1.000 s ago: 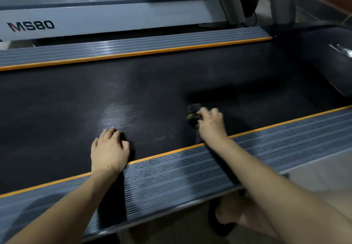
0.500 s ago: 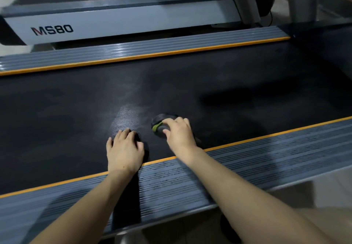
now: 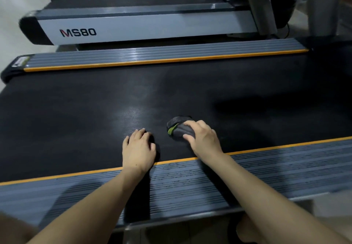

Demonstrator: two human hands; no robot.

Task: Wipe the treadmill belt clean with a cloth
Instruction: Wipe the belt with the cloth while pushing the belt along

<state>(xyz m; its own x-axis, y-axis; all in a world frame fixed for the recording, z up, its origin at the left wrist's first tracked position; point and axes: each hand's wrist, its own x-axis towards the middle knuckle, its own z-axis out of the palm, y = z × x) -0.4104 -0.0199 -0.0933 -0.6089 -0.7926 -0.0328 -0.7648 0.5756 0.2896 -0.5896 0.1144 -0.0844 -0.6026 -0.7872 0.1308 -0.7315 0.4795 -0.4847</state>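
The black treadmill belt runs wide between two orange-edged side rails. Near its close edge, the left hand presses flat, fingers relaxed; just beside it, the right hand grips a dark bunched cloth.

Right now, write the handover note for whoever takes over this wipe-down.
Right hand: grips the bunched dark cloth and presses it on the belt, near the closer orange-edged side rail.
Left hand: flat on the belt beside it, holding nothing.
Done: cannot be judged; no wiped patch stands out.
Left: wipe the belt out to the far rail and both ends.
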